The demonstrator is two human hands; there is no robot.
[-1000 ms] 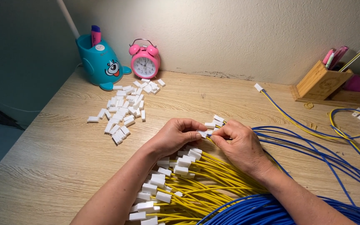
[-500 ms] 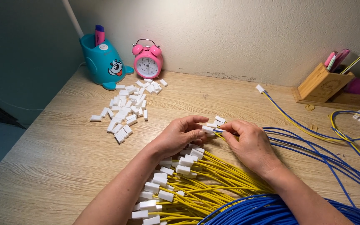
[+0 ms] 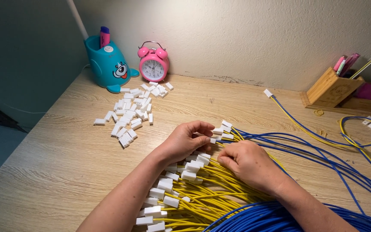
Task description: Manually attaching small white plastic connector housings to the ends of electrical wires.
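Note:
My left hand rests on a fan of yellow wires tipped with white plastic connectors, fingers curled around one connector near the top of the bundle. My right hand lies just right of it, fingers pinching down into the yellow wires below that connector. A few finished connectors stick out above both hands. Blue wires run off to the right from the same bundle.
A loose pile of white connector housings lies at the left on the wooden desk. A teal pen holder and pink alarm clock stand at the back wall. A wooden organiser sits back right.
My right hand has dropped from the connector at the bundle's top down into the yellow wires. My left hand stays closed on the connector. The view has shifted slightly.

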